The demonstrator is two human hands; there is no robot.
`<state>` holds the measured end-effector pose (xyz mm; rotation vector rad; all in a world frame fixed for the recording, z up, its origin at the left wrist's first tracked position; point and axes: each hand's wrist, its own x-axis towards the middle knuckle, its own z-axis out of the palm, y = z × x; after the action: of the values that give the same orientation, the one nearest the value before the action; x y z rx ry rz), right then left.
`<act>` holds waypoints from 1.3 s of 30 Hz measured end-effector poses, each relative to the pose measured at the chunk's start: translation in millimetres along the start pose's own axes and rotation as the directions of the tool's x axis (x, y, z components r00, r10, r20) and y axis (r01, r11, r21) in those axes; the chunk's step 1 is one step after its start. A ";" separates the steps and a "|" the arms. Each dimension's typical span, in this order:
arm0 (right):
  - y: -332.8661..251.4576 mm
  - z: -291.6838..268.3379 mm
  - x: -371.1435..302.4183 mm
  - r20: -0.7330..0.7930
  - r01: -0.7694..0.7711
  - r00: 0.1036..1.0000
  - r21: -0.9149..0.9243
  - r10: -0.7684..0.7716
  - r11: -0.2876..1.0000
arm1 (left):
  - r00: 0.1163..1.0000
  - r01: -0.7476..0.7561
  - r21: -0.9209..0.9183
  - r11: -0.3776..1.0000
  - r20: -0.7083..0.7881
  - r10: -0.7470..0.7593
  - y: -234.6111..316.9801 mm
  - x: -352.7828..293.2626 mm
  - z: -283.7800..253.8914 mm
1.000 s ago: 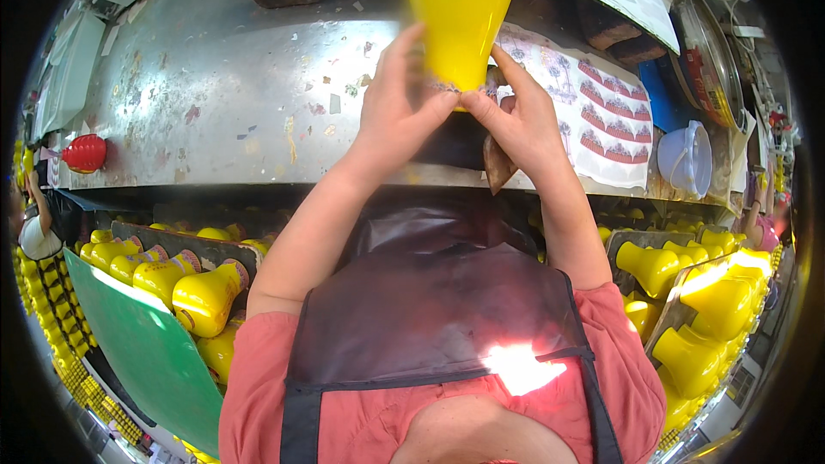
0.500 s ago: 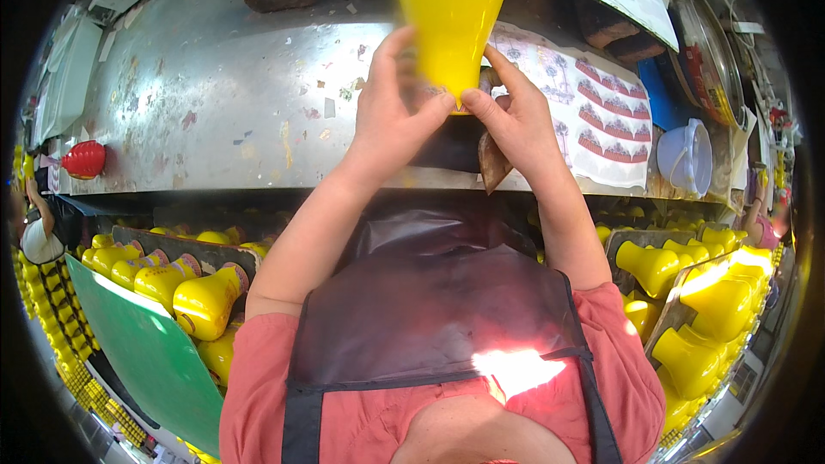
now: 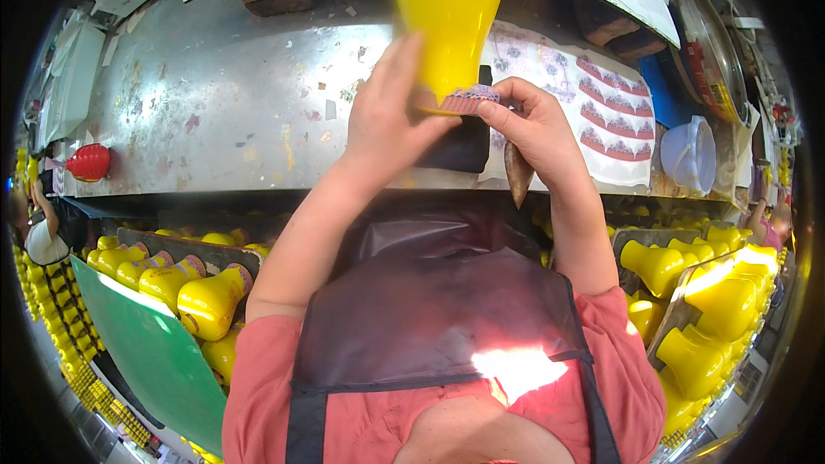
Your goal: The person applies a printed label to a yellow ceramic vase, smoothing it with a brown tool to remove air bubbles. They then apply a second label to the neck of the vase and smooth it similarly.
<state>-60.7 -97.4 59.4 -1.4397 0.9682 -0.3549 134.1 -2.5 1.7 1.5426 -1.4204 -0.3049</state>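
A glossy yellow vase (image 3: 449,21), flared at its far end, lies with its narrower rim toward me. A patterned pink-and-purple decal strip (image 3: 468,101) lies along that rim, its right end standing away from the vase. My right hand (image 3: 537,125) pinches this end between thumb and forefinger. Tucked under the same hand's other fingers is a brown, pointed flat tool (image 3: 517,174). My left hand (image 3: 387,112) is at the vase's left side, fingers stretched and blurred, thumb reaching toward the rim. Below the rim is a black pad (image 3: 464,150).
Printed decal sheets (image 3: 614,112) and a pale bucket (image 3: 687,155) are on the metal table (image 3: 258,120), right. A red ribbed object (image 3: 88,162) is at left. Yellow vases (image 3: 210,301) fill racks on both sides; a green board (image 3: 142,352) stands at left.
My right hand has moved right and down from the vase's rim, drawing out the decal strip's end. My left fingers have shifted slightly along the vase's side.
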 end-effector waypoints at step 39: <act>-7.3 20.5 26.1 -0.182 0.184 0.933 -0.500 -0.311 0.846 | 0.967 0.253 -0.373 0.893 0.059 -0.249 3.5 4.1 4.0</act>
<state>-27.8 -104.0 54.2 -2.0221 1.1294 -0.5313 130.2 -7.4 4.1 1.3988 -1.0875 -0.7034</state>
